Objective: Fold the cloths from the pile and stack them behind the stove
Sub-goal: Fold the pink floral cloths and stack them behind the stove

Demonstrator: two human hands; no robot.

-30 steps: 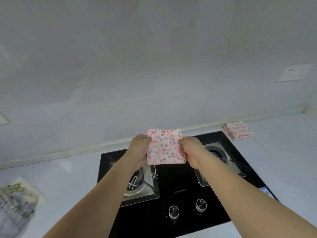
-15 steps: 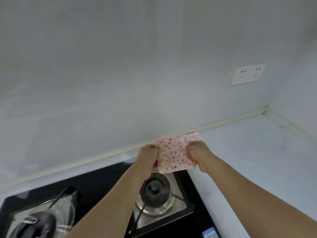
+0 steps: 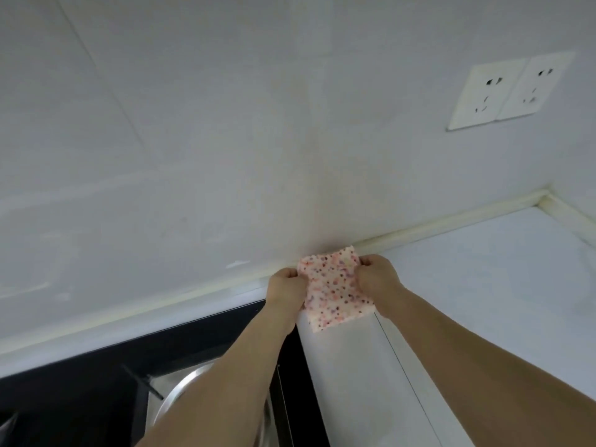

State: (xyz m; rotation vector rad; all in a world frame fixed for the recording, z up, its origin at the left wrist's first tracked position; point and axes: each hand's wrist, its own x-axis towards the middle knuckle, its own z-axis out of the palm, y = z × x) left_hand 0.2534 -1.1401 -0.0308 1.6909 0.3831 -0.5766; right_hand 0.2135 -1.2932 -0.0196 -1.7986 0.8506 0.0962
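stove (image 3: 80, 395): nearest; black glass top w/ steel burner ring, lower-left of view. L forearm crosses over its right edge.
desk (image 3: 483, 317): white top, right of stove, runs back to wall & into right rear corner.
left hand (image 3: 285, 285): fingers curled, pinching cloth's left edge; thumb side hidden under fabric.
right hand (image 3: 377, 277): fingers curled, pinching cloth's right edge, approx. level w/ left.
cloth (image 3: 333, 290): pink, speckled red/purple, folded to small rectangle. Held taut betw. both hands, over rear strip of desk just past stove's back-right corner, close to wall joint. Lower edge near desk; touching or not: cannot tell. Stack beneath it: not visible, prob. hidden by cloth.
handling (est.): v. light, soft, limp; layers will slip or spring open if let go unevenly. Not fragile, not slippery.
grip pts (est.): opposite side edges, pinching all layers together, as now; set flat, then release both sides at once, press w/ flat fingers.
wall socket (image 3: 506, 91): double white plate, upper right, well apart from cloth.
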